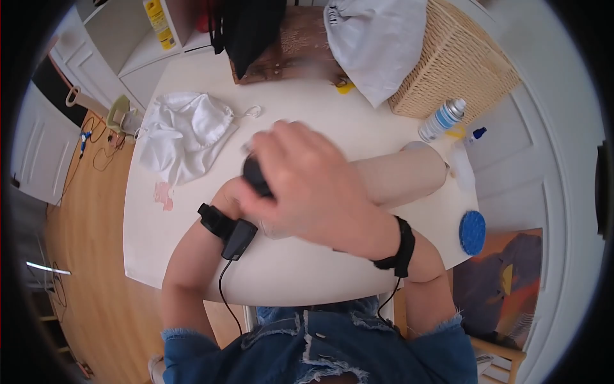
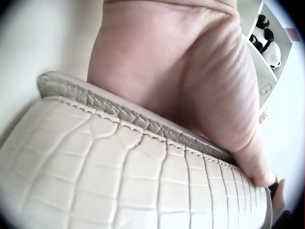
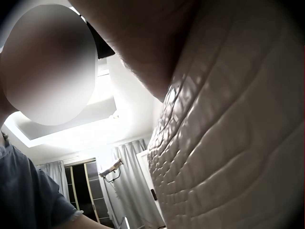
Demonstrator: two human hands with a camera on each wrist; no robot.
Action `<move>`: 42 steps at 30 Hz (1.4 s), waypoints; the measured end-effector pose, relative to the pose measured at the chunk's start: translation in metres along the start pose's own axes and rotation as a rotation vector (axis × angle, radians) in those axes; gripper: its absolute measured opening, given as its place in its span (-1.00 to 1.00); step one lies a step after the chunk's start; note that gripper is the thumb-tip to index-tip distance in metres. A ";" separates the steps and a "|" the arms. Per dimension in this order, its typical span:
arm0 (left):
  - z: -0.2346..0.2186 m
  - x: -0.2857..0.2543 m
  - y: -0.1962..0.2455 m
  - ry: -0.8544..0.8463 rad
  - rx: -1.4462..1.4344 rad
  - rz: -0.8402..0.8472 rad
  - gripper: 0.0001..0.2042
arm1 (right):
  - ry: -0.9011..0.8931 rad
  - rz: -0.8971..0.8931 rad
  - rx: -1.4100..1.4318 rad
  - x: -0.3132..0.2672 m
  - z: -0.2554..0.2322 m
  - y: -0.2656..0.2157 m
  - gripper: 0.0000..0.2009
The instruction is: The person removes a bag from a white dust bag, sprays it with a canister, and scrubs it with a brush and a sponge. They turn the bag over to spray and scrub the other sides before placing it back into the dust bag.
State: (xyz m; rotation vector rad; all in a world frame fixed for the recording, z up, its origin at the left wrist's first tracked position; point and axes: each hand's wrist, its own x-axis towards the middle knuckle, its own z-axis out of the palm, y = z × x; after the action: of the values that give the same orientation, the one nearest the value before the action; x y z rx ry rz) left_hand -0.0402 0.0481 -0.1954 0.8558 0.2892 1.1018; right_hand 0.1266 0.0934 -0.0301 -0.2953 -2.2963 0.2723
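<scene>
A beige handbag (image 1: pixel 400 174) with stitched, crocodile-patterned leather lies across the white table, its near part hidden beneath my hands. In the head view my right hand (image 1: pixel 307 182) is over the bag, its thumb and fingers gripping a rounded black object (image 1: pixel 256 174); its exact kind I cannot tell. My left hand (image 2: pixel 171 62) holds the bag by its stitched edge (image 2: pixel 143 136), palm against it and thumb reaching down over the right side. From the head view the left hand is mostly hidden behind the right. Glossy patterned leather (image 3: pixel 224 124) fills the right wrist view.
A white satin pouch (image 1: pixel 185 134) lies at the table's left. Along the back stand a wooden box (image 1: pixel 307 45), a white drawstring bag (image 1: pixel 380 45) and a wicker basket (image 1: pixel 457 64). A spray can (image 1: pixel 441 120) and a round blue pad (image 1: pixel 472 232) are at the right.
</scene>
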 end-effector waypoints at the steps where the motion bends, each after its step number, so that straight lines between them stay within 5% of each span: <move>1: 0.005 -0.012 -0.002 0.007 0.012 -0.015 0.11 | -0.047 -0.038 0.040 -0.001 -0.001 -0.005 -0.73; 6: 0.014 0.003 0.006 0.062 0.057 -0.051 0.14 | 0.059 -0.062 -0.062 -0.022 -0.028 0.021 -0.72; 7: 0.058 0.021 0.032 0.062 -0.019 -0.089 0.24 | 0.105 0.018 -0.124 -0.029 -0.039 0.034 -0.73; 12: 0.056 0.022 0.030 0.072 0.026 -0.070 0.24 | 0.154 0.582 -0.386 -0.055 -0.107 0.103 -0.74; 16: 0.060 0.024 0.032 0.109 0.018 -0.071 0.23 | 0.193 0.595 -0.418 -0.066 -0.110 0.105 -0.73; 20: 0.064 0.023 0.031 0.175 0.061 -0.112 0.23 | 0.168 0.114 -0.467 -0.070 -0.068 0.053 -0.61; 24: 0.060 0.022 0.031 0.173 0.015 -0.103 0.19 | 0.159 -0.064 -0.291 -0.078 -0.059 0.034 -0.55; 26: 0.053 0.021 0.028 0.139 0.008 -0.080 0.13 | 0.206 0.027 -0.276 -0.089 -0.070 0.045 -0.52; 28: 0.045 0.021 0.027 0.347 0.240 -0.136 -0.11 | 0.261 0.209 -0.364 -0.095 -0.088 0.061 -0.61; 32: 0.036 0.011 0.023 0.398 0.143 -0.096 -0.34 | 0.369 0.514 -0.285 -0.118 -0.122 0.098 -0.74; 35: 0.035 0.011 0.022 0.373 0.085 -0.062 -0.39 | 0.270 0.727 -0.315 -0.135 -0.141 0.111 -0.73; 38: 0.044 0.016 0.023 0.277 0.077 0.019 -0.41 | 0.061 0.715 -0.558 -0.157 -0.156 0.119 -0.67; 42: 0.034 0.021 0.021 0.390 0.252 -0.001 -0.38 | -0.136 0.820 -0.622 -0.194 -0.153 0.131 -0.59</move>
State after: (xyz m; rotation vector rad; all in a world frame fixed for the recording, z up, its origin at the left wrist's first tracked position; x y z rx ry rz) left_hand -0.0243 0.0542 -0.1537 0.8566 0.7664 1.2456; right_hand 0.3848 0.1762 -0.0991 -1.5761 -2.2222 -0.0381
